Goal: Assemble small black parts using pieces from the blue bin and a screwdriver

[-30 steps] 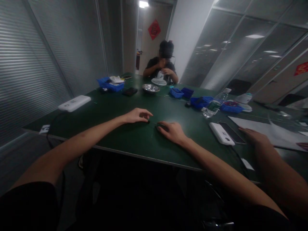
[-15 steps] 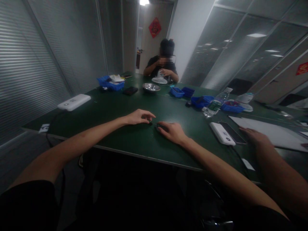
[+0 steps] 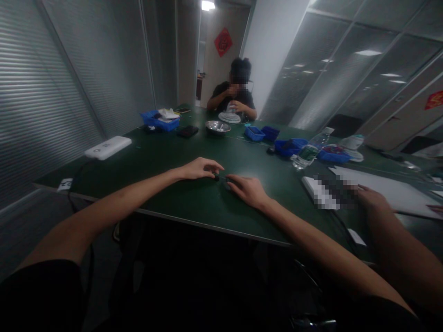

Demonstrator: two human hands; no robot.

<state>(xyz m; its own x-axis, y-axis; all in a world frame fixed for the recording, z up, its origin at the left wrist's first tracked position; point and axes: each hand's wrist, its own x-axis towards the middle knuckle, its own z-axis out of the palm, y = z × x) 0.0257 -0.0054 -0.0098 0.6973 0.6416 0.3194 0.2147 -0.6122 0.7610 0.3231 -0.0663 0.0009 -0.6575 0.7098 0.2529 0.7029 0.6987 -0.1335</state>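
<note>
My left hand [image 3: 200, 168] rests at the table's middle, thumb and index finger curved toward each other. At its fingertips is a small dark piece [image 3: 217, 176], too small and dim to name. Just to the right, my right hand [image 3: 247, 189] lies low over the table, its thumb and fingers pinched together and pointing at that piece. Something thin and dark seems to sit at the right fingertips, but blur hides its kind. A narrow gap separates the two hands. Both are over the dark green tabletop [image 3: 194, 207].
White power banks with cables lie left [image 3: 108, 147] and right [image 3: 316, 191]. Farther back are a metal bowl [image 3: 218, 129], blue trays [image 3: 159, 122], and a tilted water bottle [image 3: 307, 154]. Another person's hand [image 3: 374, 198] reaches in at right. A person [image 3: 235, 94] sits opposite with a white fan [image 3: 229, 116].
My hands stay in nearly the same place, with the right fingertips shifting very slightly. The other person's hand at right has moved slightly right.
</note>
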